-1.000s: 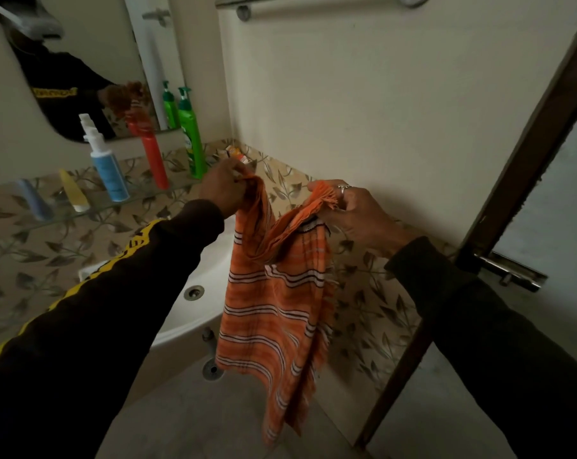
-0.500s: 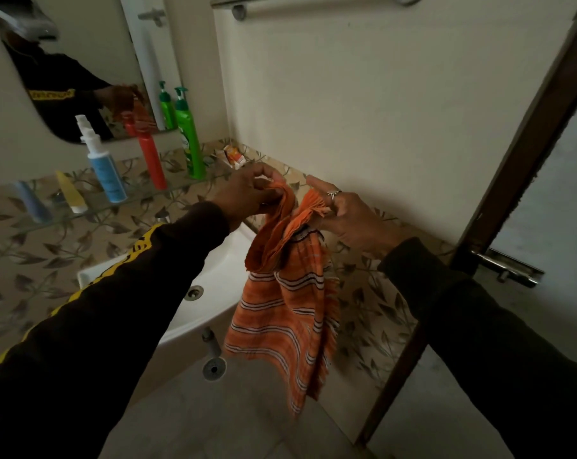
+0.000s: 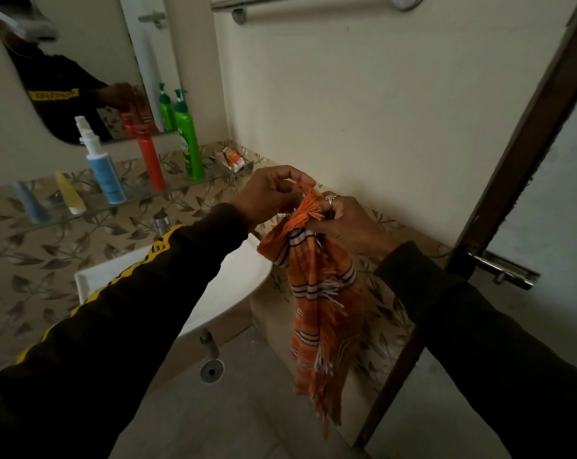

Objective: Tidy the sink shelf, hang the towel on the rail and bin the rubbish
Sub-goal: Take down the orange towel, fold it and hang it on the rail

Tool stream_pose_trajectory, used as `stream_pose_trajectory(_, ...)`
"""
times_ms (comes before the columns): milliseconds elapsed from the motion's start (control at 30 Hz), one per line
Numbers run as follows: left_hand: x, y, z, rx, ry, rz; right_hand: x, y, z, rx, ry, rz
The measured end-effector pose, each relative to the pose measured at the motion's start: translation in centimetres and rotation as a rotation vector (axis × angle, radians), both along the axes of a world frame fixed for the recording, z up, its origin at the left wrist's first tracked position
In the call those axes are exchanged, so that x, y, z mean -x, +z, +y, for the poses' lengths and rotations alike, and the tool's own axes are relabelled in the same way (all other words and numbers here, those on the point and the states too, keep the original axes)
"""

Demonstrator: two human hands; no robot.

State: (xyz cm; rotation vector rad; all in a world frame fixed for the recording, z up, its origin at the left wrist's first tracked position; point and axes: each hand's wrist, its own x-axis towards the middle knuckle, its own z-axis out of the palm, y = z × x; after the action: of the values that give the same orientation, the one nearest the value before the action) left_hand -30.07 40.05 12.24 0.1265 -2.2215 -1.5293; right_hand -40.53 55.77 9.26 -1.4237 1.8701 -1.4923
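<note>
Up front, both hands met over the orange striped towel (image 3: 320,299): left hand (image 3: 267,197) pinched its fringed top edge w/ fingers curled, right hand (image 3: 343,220) gripped the bunched cloth just beside it, ring on one finger. Rest of the towel hung down loose betw. the arms, in front of the leaf-pattern tiles, next to the white sink (image 3: 234,293). The rail (image 3: 300,1) sat high on the wall, well apart from the towel, nothing on it. Glass shelf (image 3: 168,197) held, L to R: blue tube (image 3: 28,203), yellow tube (image 3: 70,197), white-and-blue spray bottle (image 3: 101,167), red bottle (image 3: 149,157), green pump bottle (image 3: 187,140), all upright. At the shelf's corner end lay a small crumpled orange wrapper (image 3: 232,159). Contents of the bottles couldn't be told.
</note>
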Motion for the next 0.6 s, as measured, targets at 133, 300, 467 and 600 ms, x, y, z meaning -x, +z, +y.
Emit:
stream_pose_trajectory(133, -0.3, 0.4, -1.0, -0.051, 0.128, -0.047, 0.7, -0.7, 0.2, -0.004, -0.034, -0.002)
stream_pose_trajectory(300, -1.3, -0.6, -2.2, -0.094, 0.214, -0.055, 1.4, -1.6, 0.6, -0.016, -0.115, -0.034)
stream_pose_trajectory(467, -1.6, -1.6, -2.1, -0.078, 0.205, -0.053, 1.7, -1.9, 0.0, 0.014, -0.191, -0.033)
stream_pose_trajectory(600, -1.2, -2.1, -1.3, -0.067, 0.181, -0.058, 1.3, -1.8, -0.8, 0.082, -0.219, -0.092)
